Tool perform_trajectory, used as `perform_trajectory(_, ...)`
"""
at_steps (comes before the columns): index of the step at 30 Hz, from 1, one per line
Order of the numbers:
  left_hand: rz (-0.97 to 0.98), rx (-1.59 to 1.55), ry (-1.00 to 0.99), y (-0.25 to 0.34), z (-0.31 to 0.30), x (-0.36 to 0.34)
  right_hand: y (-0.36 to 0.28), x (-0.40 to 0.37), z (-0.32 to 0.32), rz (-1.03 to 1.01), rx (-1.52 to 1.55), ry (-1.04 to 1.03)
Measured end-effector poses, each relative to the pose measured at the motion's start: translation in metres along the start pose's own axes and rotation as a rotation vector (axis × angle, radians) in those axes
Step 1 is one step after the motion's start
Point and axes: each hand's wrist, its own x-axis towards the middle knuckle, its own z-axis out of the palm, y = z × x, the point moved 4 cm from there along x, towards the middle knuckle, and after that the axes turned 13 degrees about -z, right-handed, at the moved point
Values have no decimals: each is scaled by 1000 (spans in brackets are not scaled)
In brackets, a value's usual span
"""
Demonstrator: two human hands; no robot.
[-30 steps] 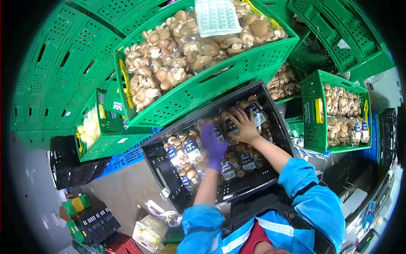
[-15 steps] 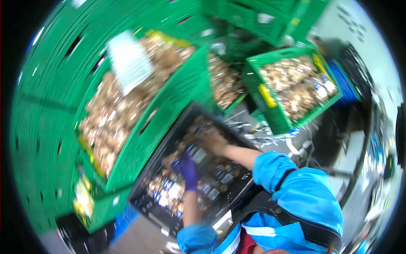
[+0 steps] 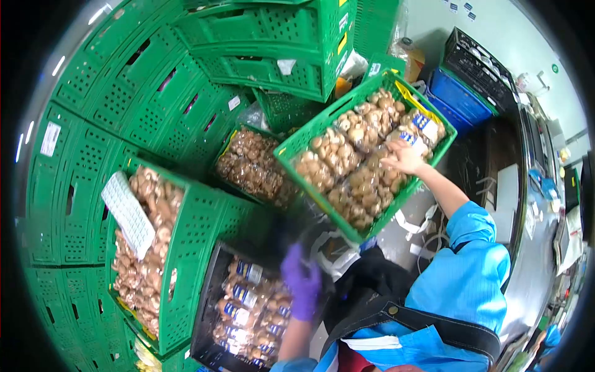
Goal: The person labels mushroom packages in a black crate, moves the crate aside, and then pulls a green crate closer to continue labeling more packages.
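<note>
Over the right edge of a black crate (image 3: pixel 207 310) is my left hand (image 3: pixel 302 282), in a purple glove. It is blurred, and its fingers cannot be made out clearly. The crate holds several packs of mushrooms (image 3: pixel 242 310) with blue and white labels. My bare right hand (image 3: pixel 404 156) rests, fingers spread, on mushroom packs in a green crate (image 3: pixel 322 201). Beside its fingers lies a labelled pack (image 3: pixel 425 126) at the crate's upper right end.
At the left, a green crate (image 3: pixel 198 248) of mushrooms carries a white sheet (image 3: pixel 128 214). Another mushroom crate stands behind, below stacked green crates (image 3: pixel 266 28). A blue crate (image 3: pixel 455 99) and a metal counter (image 3: pixel 539 248) are at the right.
My right hand has left the black crate and moved to the mushrooms in the right green crate. My left hand has moved to the black crate's right side. The view has turned right.
</note>
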Motion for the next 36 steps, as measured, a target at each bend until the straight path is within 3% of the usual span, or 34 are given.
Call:
perform_trajectory(1,23,-143,-209,37,45,17,51,11,-1,14,-195,-8)
perform_trajectory(4,-385,-736,-725,57,252,36,154,53,6,-53,-291,-226)
perform_trajectory(6,-793,-774,-772,84,350,60,181,81,4,-66,-351,-340)
perform_trajectory(8,-942,-602,-796,96,422,78,200,94,2,-80,-361,-320)
perform_trajectory(10,-728,-831,-737,71,509,72,207,103,-5,-138,-306,-536)
perform_trajectory(11,-816,-768,-642,72,525,67,234,104,13,-283,-364,-502)
perform_trajectory(12,-626,-320,-487,70,545,64,261,103,38,-449,-405,-462)
perform_trajectory(13,-879,-680,-614,85,540,65,247,102,26,-590,-381,-410)
perform_trajectory(14,-966,-849,-887,111,501,81,229,107,5,-244,-46,-250)
perform_trajectory(15,-686,-204,-566,83,570,66,213,108,-2,-247,-2,-359)
perform_trajectory(16,-769,-420,-382,95,540,74,238,98,10,-443,-58,-292)
perform_trajectory(17,-828,-552,-439,105,516,81,236,86,4,-383,-139,-267)
perform_trajectory(18,-856,-691,-511,110,496,86,264,74,20,-447,-93,-246)
perform_trajectory(19,-862,-573,-502,109,481,90,275,68,23,-348,-150,-192)
perform_trajectory(20,-862,-459,-510,108,473,96,268,68,18,-118,-10,-373)
perform_trajectory(22,-794,-418,-458,100,437,102,258,64,20,-117,24,-337)
perform_trajectory(23,-783,-592,-520,98,406,103,256,66,22,-125,-44,-370)
perform_trajectory(25,-723,-896,-674,98,310,106,240,73,18,-118,-106,-354)
perform_trajectory(26,-718,-905,-697,74,286,102,216,76,7,-106,-95,-311)
perform_trajectory(27,-654,-1104,-718,55,247,95,216,78,6,-141,97,-181)
perform_trajectory(28,-672,-982,-664,51,165,86,218,87,4,-228,-13,-147)
perform_trajectory(30,-569,-1103,-518,-3,63,52,154,99,-36,-425,-53,-46)
perform_trajectory(32,-367,-569,-117,-61,-52,5,89,108,-53,-427,349,151)
perform_trajectory(34,-656,-695,128,-106,-152,-65,-4,109,-71,-537,471,120)
perform_trajectory(36,-717,-639,279,-182,-229,-130,-117,98,-77,-674,613,11)
